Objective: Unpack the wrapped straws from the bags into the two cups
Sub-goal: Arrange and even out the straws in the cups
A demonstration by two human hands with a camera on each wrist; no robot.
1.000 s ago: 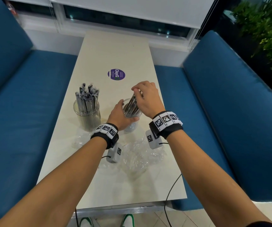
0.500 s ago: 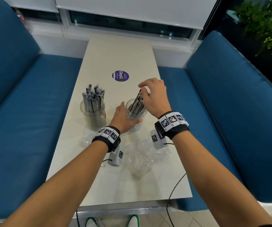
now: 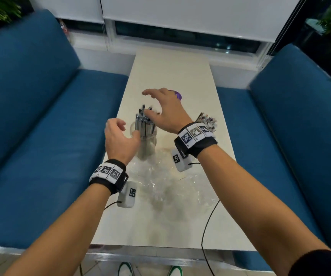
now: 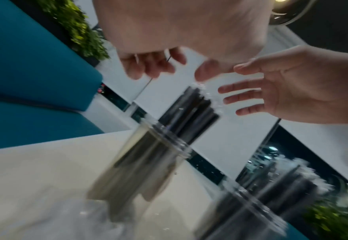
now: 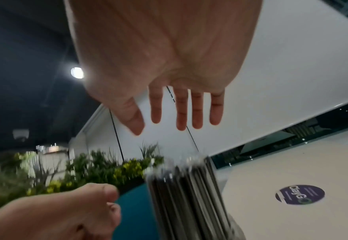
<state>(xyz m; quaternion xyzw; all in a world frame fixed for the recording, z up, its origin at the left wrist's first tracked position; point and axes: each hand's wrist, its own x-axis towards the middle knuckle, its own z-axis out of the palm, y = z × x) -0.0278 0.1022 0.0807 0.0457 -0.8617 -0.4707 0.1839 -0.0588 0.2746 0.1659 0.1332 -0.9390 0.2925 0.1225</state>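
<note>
On the left of the head view, the left hand (image 3: 119,140) hangs just beside a clear cup (image 3: 146,142) packed with dark wrapped straws (image 3: 143,121), fingers loosely curled and holding nothing. The left wrist view shows what the head view hides: the curled fingertips (image 4: 148,65) sit above and apart from the straw tops, and the cup (image 4: 140,165) stands on the pale table (image 4: 35,170). The right hand (image 3: 164,108) hovers over the same cup with fingers spread wide and empty; the right wrist view confirms this, showing 4 straight fingers (image 5: 181,110) and the thumb clear above the straw bundle (image 5: 185,194). Crumpled clear bags (image 3: 166,182) lie on the table (image 3: 160,226) nearer the person. The second cup of straws (image 3: 207,121) is mostly hidden behind the right wristband in the head view, but the left wrist view shows it, blurred, at lower right (image 4: 271,203). A round purple sticker (image 5: 300,194) on the table reads "ClayG" in the right wrist view; its smaller print is unreadable.
</note>
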